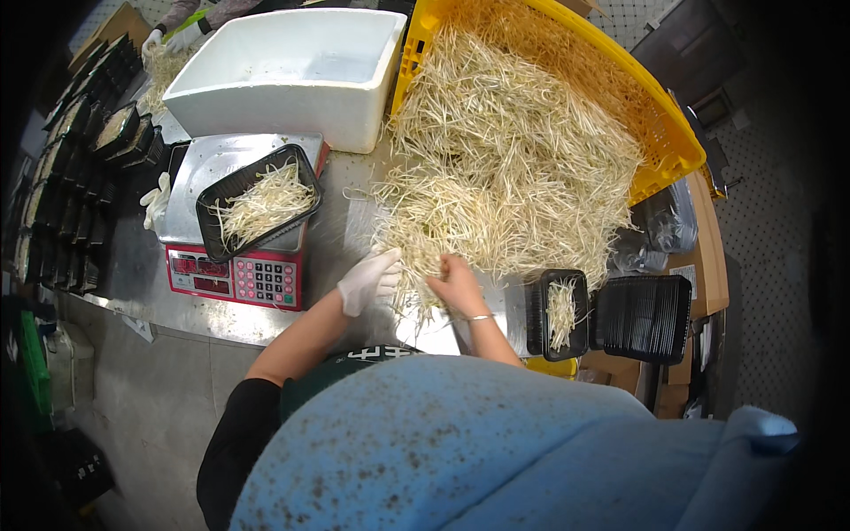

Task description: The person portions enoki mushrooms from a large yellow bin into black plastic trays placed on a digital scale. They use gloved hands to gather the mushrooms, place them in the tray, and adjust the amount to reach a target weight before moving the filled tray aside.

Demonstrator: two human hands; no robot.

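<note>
A large heap of bean sprouts spills from a tipped yellow plastic crate onto the metal table. At its near edge, my left hand, in a white glove, lies against the sprouts; some fingertips are hidden, so its grip is unclear. My right hand, bare with a bracelet at the wrist, has its fingers curled into the same loose bunch from the other side. On the digital scale to the left, a black plastic tray of sprouts sits askew. Another black tray with a few sprouts stands at the right.
Behind the scale stands a white foam box. Filled trays are stacked at far left; nested black trays stand at right. A white glove lies beside the scale. A co-worker's gloved hands touch sprouts at the far left.
</note>
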